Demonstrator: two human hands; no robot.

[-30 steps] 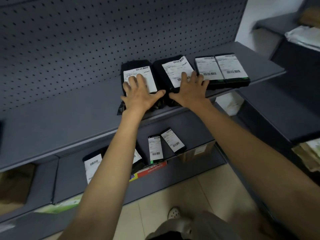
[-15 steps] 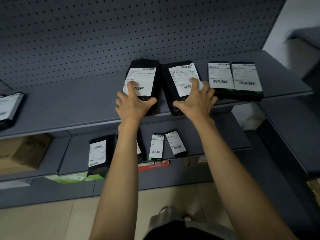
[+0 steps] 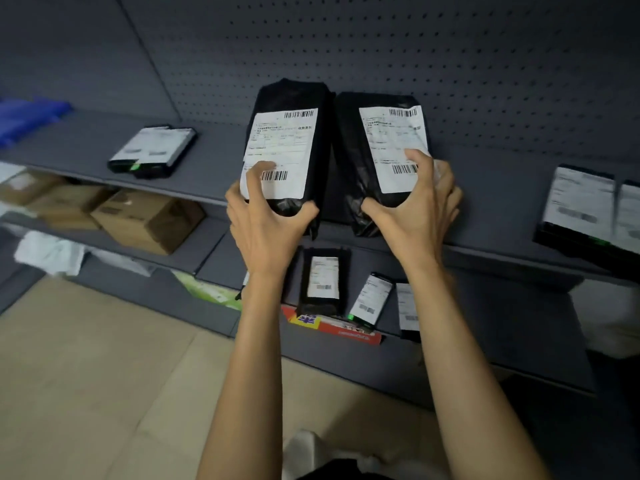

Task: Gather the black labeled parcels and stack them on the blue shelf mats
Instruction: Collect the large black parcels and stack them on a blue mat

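Note:
Two black parcels with white labels lie side by side on the upper grey shelf (image 3: 502, 188). My left hand (image 3: 266, 220) grips the near end of the left parcel (image 3: 287, 133), thumb under its edge and a finger on the label. My right hand (image 3: 415, 209) grips the near end of the right parcel (image 3: 384, 133) the same way. A blue mat (image 3: 27, 119) shows at the far left of this shelf. More black labeled parcels lie at the shelf's left (image 3: 152, 150), at its right edge (image 3: 588, 209), and on the lower shelf (image 3: 323, 282).
A pegboard wall backs the shelves. Cardboard boxes (image 3: 145, 216) and white bags (image 3: 48, 251) sit on the lower left shelves. A red and yellow packet (image 3: 332, 327) pokes out under the lower parcels. Beige tiled floor lies below.
Both hands went from lying flat on the two parcels to curling round their near ends. The view swung left, bringing the left parcel and blue mat into sight.

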